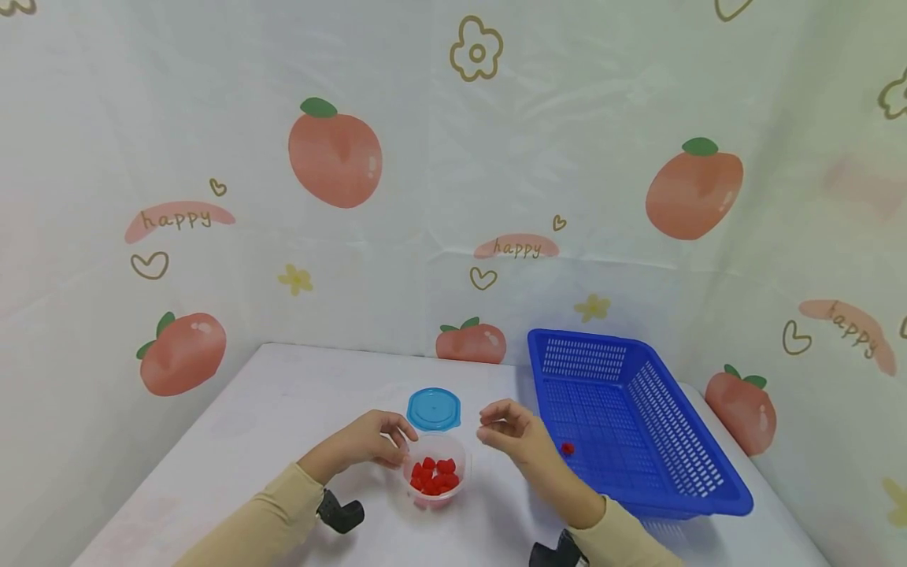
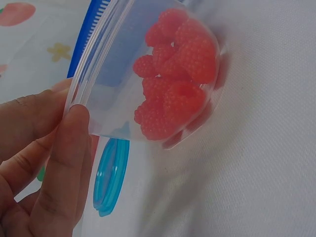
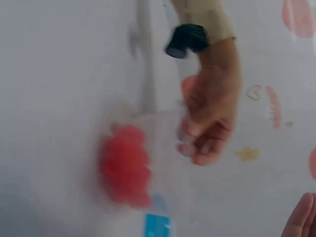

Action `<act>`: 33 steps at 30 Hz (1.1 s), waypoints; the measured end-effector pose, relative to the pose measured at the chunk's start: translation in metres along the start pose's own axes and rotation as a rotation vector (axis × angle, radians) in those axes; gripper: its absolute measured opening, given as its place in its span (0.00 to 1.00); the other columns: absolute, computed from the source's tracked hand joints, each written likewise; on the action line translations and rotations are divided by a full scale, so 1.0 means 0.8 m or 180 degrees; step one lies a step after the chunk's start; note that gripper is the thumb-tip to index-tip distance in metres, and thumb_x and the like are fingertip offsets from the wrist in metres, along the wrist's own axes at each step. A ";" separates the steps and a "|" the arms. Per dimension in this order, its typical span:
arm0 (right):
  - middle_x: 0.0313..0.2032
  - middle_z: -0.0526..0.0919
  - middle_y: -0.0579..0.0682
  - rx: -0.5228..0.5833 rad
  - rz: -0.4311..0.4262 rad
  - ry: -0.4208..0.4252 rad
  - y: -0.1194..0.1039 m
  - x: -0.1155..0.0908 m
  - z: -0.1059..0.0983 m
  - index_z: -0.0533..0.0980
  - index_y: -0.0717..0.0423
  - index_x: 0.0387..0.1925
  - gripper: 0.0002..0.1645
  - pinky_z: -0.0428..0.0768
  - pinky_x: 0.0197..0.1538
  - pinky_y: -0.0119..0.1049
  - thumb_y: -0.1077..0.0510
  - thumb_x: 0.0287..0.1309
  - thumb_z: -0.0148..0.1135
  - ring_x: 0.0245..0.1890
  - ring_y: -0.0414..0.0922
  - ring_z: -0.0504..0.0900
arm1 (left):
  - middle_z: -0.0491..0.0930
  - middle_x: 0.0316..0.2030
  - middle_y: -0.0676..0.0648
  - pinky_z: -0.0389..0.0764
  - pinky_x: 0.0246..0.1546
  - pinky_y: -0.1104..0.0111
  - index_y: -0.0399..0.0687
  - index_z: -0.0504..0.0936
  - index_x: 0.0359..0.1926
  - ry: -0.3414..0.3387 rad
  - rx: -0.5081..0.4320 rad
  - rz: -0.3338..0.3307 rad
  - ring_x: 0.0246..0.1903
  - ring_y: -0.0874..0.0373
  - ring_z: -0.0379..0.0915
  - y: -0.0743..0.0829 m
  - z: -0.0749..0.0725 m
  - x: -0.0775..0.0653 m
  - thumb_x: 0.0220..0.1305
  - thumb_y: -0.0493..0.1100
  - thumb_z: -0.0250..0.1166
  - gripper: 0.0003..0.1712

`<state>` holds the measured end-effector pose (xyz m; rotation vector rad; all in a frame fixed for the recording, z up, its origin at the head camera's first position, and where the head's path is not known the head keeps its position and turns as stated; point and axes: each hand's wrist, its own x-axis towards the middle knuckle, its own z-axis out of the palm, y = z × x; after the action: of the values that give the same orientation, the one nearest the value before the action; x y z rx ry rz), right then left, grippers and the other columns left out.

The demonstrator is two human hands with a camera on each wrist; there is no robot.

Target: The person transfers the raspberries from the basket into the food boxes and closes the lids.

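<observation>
A clear round tub with several raspberries in its bottom stands on the white table. At its left side my left hand pinches the rim between thumb and fingers, plain in the left wrist view. My right hand is in the air between the tub and a blue basket, its fingers loosely bent and nothing visible in them. Only its fingertips show in the right wrist view, which is blurred. One raspberry lies in the basket, near its left wall.
Behind the tub a blue lid lies flat on the table. The slotted basket takes up the table's right side. A patterned white cloth hangs around the back and sides.
</observation>
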<state>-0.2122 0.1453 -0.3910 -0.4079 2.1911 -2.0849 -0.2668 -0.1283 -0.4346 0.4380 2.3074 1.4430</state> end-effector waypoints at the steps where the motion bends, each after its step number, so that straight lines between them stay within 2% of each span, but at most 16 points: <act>1: 0.41 0.78 0.46 0.0017 -0.0099 -0.0008 -0.008 0.001 -0.006 0.71 0.68 0.47 0.18 0.80 0.50 0.28 0.63 0.57 0.65 0.44 0.42 0.79 | 0.77 0.32 0.46 0.86 0.36 0.63 0.40 0.81 0.44 0.0003 0.0003 -0.0003 0.29 0.57 0.78 0.000 0.000 0.000 0.53 0.33 0.69 0.16; 4: 0.41 0.79 0.42 0.0075 -0.0446 -0.0036 -0.029 0.005 -0.027 0.71 0.66 0.48 0.17 0.81 0.50 0.29 0.65 0.58 0.64 0.45 0.38 0.80 | 0.77 0.32 0.46 0.86 0.36 0.63 0.40 0.81 0.44 0.0012 0.0013 -0.0014 0.29 0.57 0.78 0.000 0.000 0.001 0.53 0.33 0.69 0.15; 8: 0.41 0.81 0.42 0.0273 -0.0899 -0.0155 -0.052 0.017 -0.063 0.74 0.56 0.47 0.13 0.81 0.49 0.28 0.69 0.61 0.59 0.44 0.36 0.80 | 0.77 0.32 0.46 0.86 0.36 0.63 0.41 0.81 0.44 0.0021 0.0029 -0.0033 0.30 0.57 0.78 0.000 0.000 0.001 0.53 0.33 0.69 0.15; 10: 0.42 0.81 0.42 0.0347 -0.1033 -0.0200 -0.062 0.024 -0.082 0.74 0.52 0.46 0.14 0.82 0.49 0.29 0.70 0.63 0.56 0.44 0.36 0.80 | 0.77 0.32 0.46 0.86 0.36 0.63 0.41 0.81 0.44 0.0021 0.0028 -0.0042 0.30 0.57 0.78 0.000 0.000 0.002 0.53 0.33 0.69 0.15; 13: 0.42 0.81 0.42 0.0236 -0.1147 -0.0101 -0.072 0.034 -0.108 0.75 0.50 0.45 0.14 0.82 0.48 0.29 0.70 0.64 0.55 0.44 0.36 0.80 | 0.77 0.32 0.46 0.86 0.35 0.63 0.41 0.81 0.43 0.0020 0.0021 -0.0038 0.29 0.57 0.79 0.001 0.000 0.002 0.53 0.33 0.69 0.15; 19: 0.44 0.79 0.42 -0.0054 -0.1002 0.0205 -0.069 0.053 -0.157 0.75 0.46 0.45 0.13 0.82 0.47 0.27 0.67 0.65 0.56 0.43 0.35 0.79 | 0.77 0.31 0.46 0.86 0.35 0.64 0.41 0.81 0.43 0.0031 0.0028 -0.0032 0.29 0.57 0.79 0.003 0.000 0.001 0.53 0.33 0.69 0.15; 24: 0.43 0.78 0.39 -0.0605 -0.0733 0.0333 -0.047 0.060 -0.185 0.74 0.46 0.46 0.09 0.81 0.47 0.26 0.61 0.65 0.58 0.44 0.36 0.78 | 0.77 0.31 0.46 0.86 0.35 0.64 0.41 0.81 0.43 0.0032 0.0034 -0.0040 0.29 0.57 0.79 0.002 0.000 0.001 0.53 0.33 0.70 0.15; 28: 0.42 0.78 0.38 -0.0910 -0.0503 0.0341 -0.025 0.064 -0.201 0.74 0.49 0.47 0.10 0.82 0.47 0.29 0.58 0.65 0.59 0.43 0.36 0.79 | 0.77 0.31 0.46 0.86 0.35 0.64 0.41 0.81 0.44 0.0029 0.0037 -0.0048 0.29 0.57 0.78 0.001 0.000 0.000 0.53 0.33 0.69 0.15; 33: 0.42 0.78 0.42 -0.1168 -0.0262 0.0209 -0.003 0.068 -0.214 0.73 0.60 0.50 0.17 0.83 0.49 0.38 0.56 0.63 0.62 0.45 0.39 0.81 | 0.77 0.32 0.46 0.86 0.35 0.64 0.41 0.81 0.44 0.0029 0.0034 -0.0050 0.29 0.57 0.78 0.001 0.001 0.001 0.53 0.33 0.70 0.15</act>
<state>-0.3063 0.2972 -0.3710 -0.4692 2.6445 -1.7491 -0.2672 -0.1273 -0.4344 0.4161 2.3216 1.4290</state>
